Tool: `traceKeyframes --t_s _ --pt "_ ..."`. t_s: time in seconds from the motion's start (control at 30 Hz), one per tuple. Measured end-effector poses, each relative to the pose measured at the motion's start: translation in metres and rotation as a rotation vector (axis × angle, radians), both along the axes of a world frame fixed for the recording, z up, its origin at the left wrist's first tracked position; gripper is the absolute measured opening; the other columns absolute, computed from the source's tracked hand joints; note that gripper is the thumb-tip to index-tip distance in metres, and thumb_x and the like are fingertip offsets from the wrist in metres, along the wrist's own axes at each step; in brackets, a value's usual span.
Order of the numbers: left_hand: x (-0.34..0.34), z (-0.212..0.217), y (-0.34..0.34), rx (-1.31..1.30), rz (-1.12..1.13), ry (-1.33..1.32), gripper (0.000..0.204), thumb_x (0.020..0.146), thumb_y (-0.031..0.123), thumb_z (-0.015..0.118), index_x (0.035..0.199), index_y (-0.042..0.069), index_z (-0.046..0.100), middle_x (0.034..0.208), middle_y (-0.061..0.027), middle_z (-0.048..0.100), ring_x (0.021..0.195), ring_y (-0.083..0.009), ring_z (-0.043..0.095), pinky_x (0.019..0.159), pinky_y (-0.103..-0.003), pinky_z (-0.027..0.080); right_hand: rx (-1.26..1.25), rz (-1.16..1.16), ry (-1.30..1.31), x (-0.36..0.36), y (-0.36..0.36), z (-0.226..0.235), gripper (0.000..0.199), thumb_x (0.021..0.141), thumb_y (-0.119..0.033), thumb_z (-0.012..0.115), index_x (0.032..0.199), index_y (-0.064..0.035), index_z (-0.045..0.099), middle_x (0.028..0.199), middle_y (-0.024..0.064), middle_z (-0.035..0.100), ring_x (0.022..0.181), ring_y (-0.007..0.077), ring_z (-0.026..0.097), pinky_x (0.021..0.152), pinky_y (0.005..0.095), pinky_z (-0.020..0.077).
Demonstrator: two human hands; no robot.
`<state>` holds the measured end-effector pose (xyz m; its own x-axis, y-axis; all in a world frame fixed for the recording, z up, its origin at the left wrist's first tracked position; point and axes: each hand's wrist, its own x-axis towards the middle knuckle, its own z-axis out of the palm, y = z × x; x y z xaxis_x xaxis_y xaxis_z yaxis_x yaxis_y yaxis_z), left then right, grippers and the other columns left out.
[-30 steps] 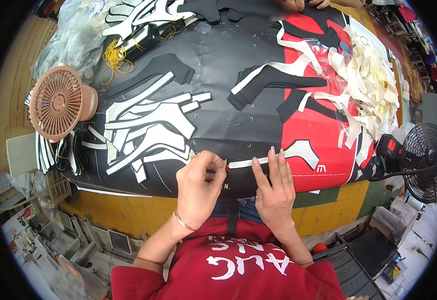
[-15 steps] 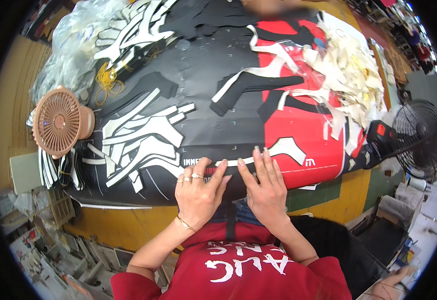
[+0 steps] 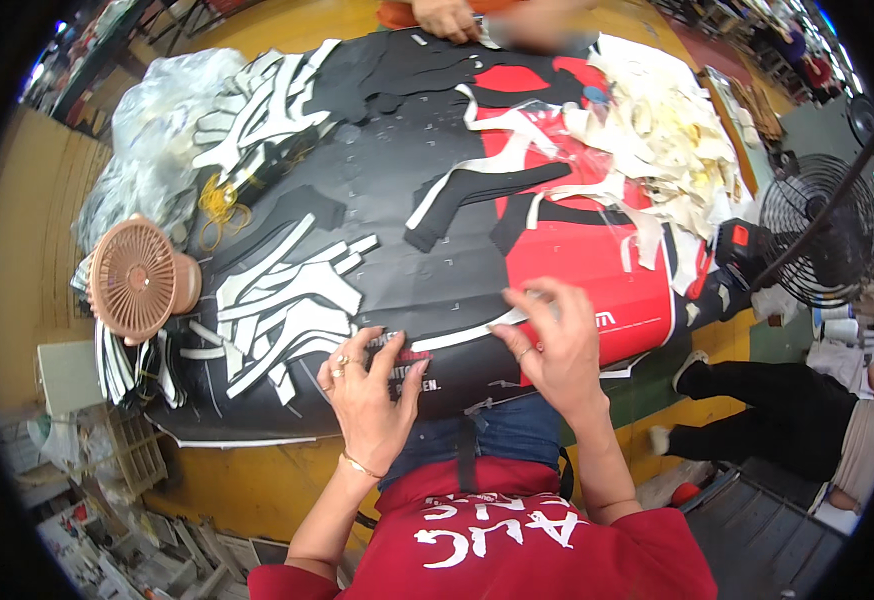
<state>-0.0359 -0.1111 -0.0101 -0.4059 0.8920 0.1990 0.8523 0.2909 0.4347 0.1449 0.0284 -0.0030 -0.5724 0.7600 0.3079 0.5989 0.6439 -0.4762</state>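
Observation:
A narrow white strip (image 3: pixel 454 336) with a dark edge lies in front of me on the black-and-red mat (image 3: pixel 397 265). My left hand (image 3: pixel 369 395) is by the strip's left end, fingers loosely bent and apart, with nothing seen in them. At the other end, my right hand (image 3: pixel 557 345) has thumb and fingers curled around the strip. Its wider right part is hidden by that hand. Left of my hands lies a loose pile of white, dark-edged cut pieces (image 3: pixel 302 300). Beyond the strip rest black cut pieces with white bands (image 3: pixel 487 190).
A pink fan (image 3: pixel 137 275) stands at the left edge, near clear plastic bags (image 3: pixel 162 130). Cream scraps (image 3: pixel 657 125) heap at the right, beside a black fan (image 3: pixel 819 225). Another person's hands (image 3: pixel 447 18) are at the far edge. A dark-trousered person (image 3: pixel 787 410) is at right.
My right hand has moved right and turned, its flat fingers now curled at the strip. My left hand has shifted slightly left, fingers spreading. The view has tilted, showing more of the far edge.

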Motion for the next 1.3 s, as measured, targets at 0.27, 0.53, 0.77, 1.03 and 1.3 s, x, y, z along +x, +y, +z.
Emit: traceKeyframes --t_s 0.27,0.53,0.77,1.03,1.3 --pt "0.002 -0.009 -0.002 0.122 -0.027 -0.032 0.023 0.078 0.009 0.076 0.102 0.009 0.076 0.113 -0.0053 0.065 0.107 -0.0254 0.057 0.096 -0.039 0.034 0.258 0.397 -0.133 -0.044 -0.038 -0.014 0.028 0.081 -0.01 0.069 0.106 0.0009 0.069 0.105 0.0115 0.065 0.098 0.0275 0.064 0.081 0.038 0.0531" --pt "-0.004 -0.013 -0.006 0.155 -0.054 -0.139 0.026 0.077 0.008 0.074 0.103 0.008 0.076 0.113 -0.0042 0.065 0.107 -0.0231 0.057 0.096 -0.039 0.032 0.498 0.498 -0.261 -0.051 -0.034 -0.014 0.03 0.076 -0.009 0.066 0.104 0.0028 0.068 0.1 0.0115 0.066 0.091 0.025 0.065 0.079 0.0381 0.0516" --pt "-0.003 -0.011 -0.005 0.174 0.021 -0.166 0.025 0.078 0.015 0.078 0.102 0.009 0.077 0.113 -0.0028 0.065 0.106 -0.0235 0.057 0.095 -0.039 0.032 0.319 0.474 -0.136 -0.051 -0.024 -0.018 0.019 0.081 -0.01 0.067 0.097 0.001 0.067 0.097 0.0113 0.065 0.089 0.0267 0.064 0.081 0.0396 0.0513" --pt "0.004 -0.017 0.0 0.242 0.031 -0.007 0.026 0.075 0.015 0.082 0.1 0.013 0.076 0.11 -0.0001 0.065 0.101 -0.0205 0.059 0.093 -0.038 0.034 0.021 0.277 0.149 -0.046 -0.039 -0.03 0.015 0.084 -0.001 0.071 0.098 0.0005 0.066 0.096 0.0126 0.064 0.086 0.0327 0.064 0.083 0.0437 0.055" --pt "0.002 -0.022 -0.002 0.227 -0.11 0.153 0.021 0.079 0.016 0.075 0.1 0.01 0.073 0.105 0.0015 0.065 0.101 -0.0154 0.059 0.092 -0.038 0.034 0.038 0.253 0.177 -0.046 -0.043 -0.036 0.015 0.085 0.0 0.07 0.099 0.0006 0.066 0.097 0.013 0.063 0.086 0.0331 0.064 0.091 0.0466 0.0561"
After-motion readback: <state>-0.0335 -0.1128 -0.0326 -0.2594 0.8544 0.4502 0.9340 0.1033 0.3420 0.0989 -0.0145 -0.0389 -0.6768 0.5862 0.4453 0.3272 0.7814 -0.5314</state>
